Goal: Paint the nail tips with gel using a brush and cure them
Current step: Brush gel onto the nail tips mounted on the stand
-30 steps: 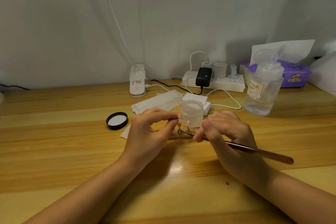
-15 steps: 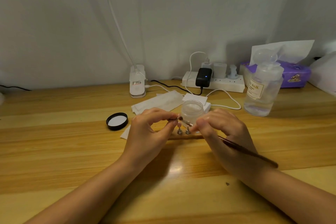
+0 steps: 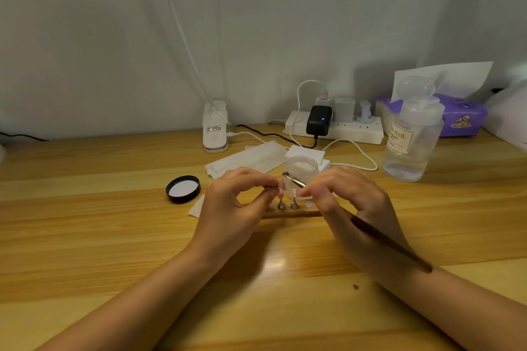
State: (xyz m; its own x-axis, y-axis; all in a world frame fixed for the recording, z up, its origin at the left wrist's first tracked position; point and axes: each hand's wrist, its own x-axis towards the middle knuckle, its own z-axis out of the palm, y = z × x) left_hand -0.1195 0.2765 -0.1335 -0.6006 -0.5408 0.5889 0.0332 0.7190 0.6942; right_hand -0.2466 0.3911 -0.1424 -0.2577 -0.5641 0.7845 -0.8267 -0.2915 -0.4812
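My left hand (image 3: 236, 202) pinches a small metal nail-tip stand (image 3: 273, 186) with a pale nail tip (image 3: 283, 184) at its end. My right hand (image 3: 348, 202) grips a dark-handled brush (image 3: 385, 242); its metal ferrule (image 3: 293, 179) points at the nail tip. Behind them stands an open clear gel jar (image 3: 301, 171). Two more metal stands (image 3: 288, 204) with nail tips sit on a wooden base strip (image 3: 308, 212) below my hands.
A black jar lid (image 3: 183, 188) lies to the left. White wipes (image 3: 251, 158) lie behind the jar. A white lamp base (image 3: 215, 128), a power strip (image 3: 335, 125), a clear liquid bottle (image 3: 410, 145) and a purple tissue pack (image 3: 459, 114) line the back.
My right hand rose and tilted the brush, moving its tip up from the stands on the base to the nail tip held in my left hand.
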